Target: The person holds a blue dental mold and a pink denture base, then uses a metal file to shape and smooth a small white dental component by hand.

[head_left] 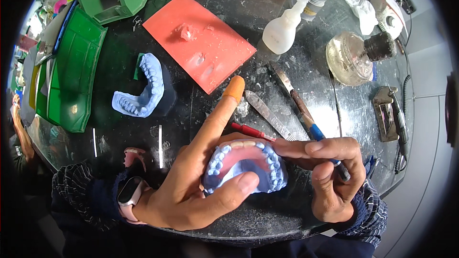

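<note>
- The left hand (186, 200) grips the blue tooth model (275, 169), thumb inside its curve. Hold it snug but soft, so the pink part (227, 160) won't dent.
- The right hand (334, 191) holds a long tool (300, 102) beside the model. Keep its metal end off skin.
- Crumbs dot the dark surface (196, 107); a red sheet (215, 40) lies there.
- Pale panels (425, 114) stand at right.

The black table (296, 216) is marked with pale smears and specks. Bright light (357, 114) is reflected on its right side. Beyond, a pale grey surface (428, 119) is crossed by thin seams.
</note>
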Demonstrator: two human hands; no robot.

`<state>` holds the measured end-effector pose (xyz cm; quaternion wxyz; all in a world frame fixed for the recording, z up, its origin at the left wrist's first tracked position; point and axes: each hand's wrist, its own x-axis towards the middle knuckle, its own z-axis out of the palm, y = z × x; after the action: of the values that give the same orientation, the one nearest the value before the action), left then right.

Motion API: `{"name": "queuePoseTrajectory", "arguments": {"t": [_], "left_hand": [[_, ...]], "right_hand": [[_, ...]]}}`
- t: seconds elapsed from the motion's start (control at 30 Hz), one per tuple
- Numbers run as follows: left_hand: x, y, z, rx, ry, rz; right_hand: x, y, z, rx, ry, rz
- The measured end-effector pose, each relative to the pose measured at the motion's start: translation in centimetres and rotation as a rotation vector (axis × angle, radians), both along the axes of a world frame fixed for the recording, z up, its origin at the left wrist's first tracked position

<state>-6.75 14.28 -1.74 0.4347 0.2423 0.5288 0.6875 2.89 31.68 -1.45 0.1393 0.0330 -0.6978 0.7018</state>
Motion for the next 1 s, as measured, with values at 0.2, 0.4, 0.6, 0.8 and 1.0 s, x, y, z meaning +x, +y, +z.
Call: {"name": "queuePoseTrajectory", "arguments": {"t": [0.2, 0.4, 0.6, 0.8, 1.0], "left_hand": [[0.1, 0.1, -0.3, -0.045, 0.075, 0.063], [-0.2, 0.1, -0.6, -0.047, 0.176, 0.047], [-0.1, 0.1, -1.0, 0.012, 0.369, 0.097], [-0.4, 0.2, -1.2, 0.055, 0.452, 0.103], [-0.7, 0.1, -1.3, 0.075, 0.567, 0.084]], "right_hand": [[0.1, -0.3, 0.3, 0.044, -0.078, 0.004], [0.3, -0.4, 0.4, 0.097, -0.150, -0.049], [0.5, -0.7, -0.1, 0.120, -0.120, -0.085], [0.4, -0.8, 0.0, 0.120, -0.093, -0.066], [0.3, -1.2, 0.2, 0.089, -0.096, -0.120]]}}
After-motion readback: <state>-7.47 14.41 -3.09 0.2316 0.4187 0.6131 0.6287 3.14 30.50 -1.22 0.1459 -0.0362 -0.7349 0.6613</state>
